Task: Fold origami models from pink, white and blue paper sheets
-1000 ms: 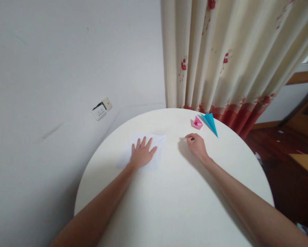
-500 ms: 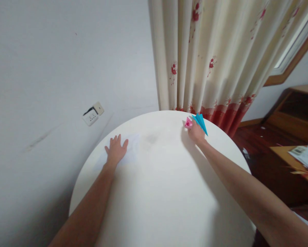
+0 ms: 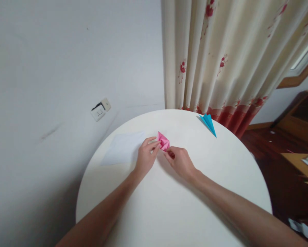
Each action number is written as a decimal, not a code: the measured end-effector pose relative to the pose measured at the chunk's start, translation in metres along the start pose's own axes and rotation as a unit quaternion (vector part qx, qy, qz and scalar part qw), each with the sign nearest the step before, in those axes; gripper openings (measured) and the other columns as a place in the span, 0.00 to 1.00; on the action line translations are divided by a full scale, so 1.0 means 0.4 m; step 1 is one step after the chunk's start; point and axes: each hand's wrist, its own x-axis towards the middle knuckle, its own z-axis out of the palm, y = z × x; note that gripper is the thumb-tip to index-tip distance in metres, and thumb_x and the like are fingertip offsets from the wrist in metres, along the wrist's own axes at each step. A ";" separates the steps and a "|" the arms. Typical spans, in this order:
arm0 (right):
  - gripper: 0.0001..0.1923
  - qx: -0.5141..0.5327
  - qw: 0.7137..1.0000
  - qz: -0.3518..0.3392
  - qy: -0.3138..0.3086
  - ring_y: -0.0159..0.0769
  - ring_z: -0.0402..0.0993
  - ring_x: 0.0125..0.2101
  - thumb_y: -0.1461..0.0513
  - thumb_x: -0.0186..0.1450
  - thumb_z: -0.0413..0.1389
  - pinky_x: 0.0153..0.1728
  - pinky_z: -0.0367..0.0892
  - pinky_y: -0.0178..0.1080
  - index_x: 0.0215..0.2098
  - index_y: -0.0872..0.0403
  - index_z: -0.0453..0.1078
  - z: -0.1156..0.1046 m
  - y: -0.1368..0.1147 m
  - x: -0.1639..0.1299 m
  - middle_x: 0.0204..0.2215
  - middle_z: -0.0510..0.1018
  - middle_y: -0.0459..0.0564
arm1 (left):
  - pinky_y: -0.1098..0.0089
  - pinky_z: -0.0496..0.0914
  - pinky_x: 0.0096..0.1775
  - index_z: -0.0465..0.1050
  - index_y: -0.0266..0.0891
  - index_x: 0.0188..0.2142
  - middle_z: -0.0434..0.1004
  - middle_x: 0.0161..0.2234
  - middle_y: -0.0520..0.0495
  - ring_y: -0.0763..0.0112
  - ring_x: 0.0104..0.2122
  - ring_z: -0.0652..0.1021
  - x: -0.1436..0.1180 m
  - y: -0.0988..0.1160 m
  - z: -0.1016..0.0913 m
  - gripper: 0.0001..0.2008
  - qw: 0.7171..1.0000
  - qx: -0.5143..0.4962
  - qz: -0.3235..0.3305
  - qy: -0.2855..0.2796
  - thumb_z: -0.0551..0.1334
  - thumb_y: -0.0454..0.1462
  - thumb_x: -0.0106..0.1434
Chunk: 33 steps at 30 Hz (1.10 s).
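Both hands meet over the middle of the round white surface (image 3: 174, 206). The left hand (image 3: 145, 158) and right hand (image 3: 181, 162) each pinch one side of the pink folded paper (image 3: 163, 141), held between their fingertips. A white sheet (image 3: 123, 148) lies flat just left of the left hand. A blue folded paper (image 3: 209, 123) rests near the far right edge, well apart.

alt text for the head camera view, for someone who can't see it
Two bare hands, the left hand and right hand, hold a small pink folded paper between their fingertips over a round white table. A white sheet lies to the left, a blue paper plane near a curtain.
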 end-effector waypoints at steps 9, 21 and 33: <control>0.19 -0.009 0.999 -0.014 -0.046 0.30 0.63 0.22 0.58 0.71 0.47 0.28 0.53 0.34 0.24 0.54 0.67 0.013 -0.034 -0.054 0.22 0.74 0.47 | 0.68 0.79 0.38 0.79 0.39 0.41 0.83 0.35 0.47 0.66 0.33 0.83 -0.001 -0.046 0.033 0.10 0.997 -0.035 -0.069 -0.001 0.66 0.34 0.59; 0.10 0.018 0.994 0.068 -0.087 0.32 0.67 0.24 0.60 0.66 0.52 0.28 0.53 0.34 0.38 0.50 0.76 -0.013 0.085 0.006 0.26 0.78 0.46 | 0.65 0.75 0.46 0.81 0.43 0.43 0.82 0.41 0.45 0.63 0.41 0.81 0.008 -0.068 0.037 0.10 0.992 0.035 0.049 -0.107 0.63 0.34 0.63; 0.08 0.014 0.984 0.000 -0.177 0.30 0.65 0.23 0.64 0.63 0.54 0.26 0.52 0.33 0.27 0.52 0.73 -0.018 0.087 0.010 0.23 0.77 0.44 | 0.68 0.74 0.38 0.81 0.41 0.32 0.78 0.37 0.44 0.66 0.37 0.79 0.008 -0.044 0.032 0.07 0.992 0.016 0.028 -0.124 0.63 0.33 0.61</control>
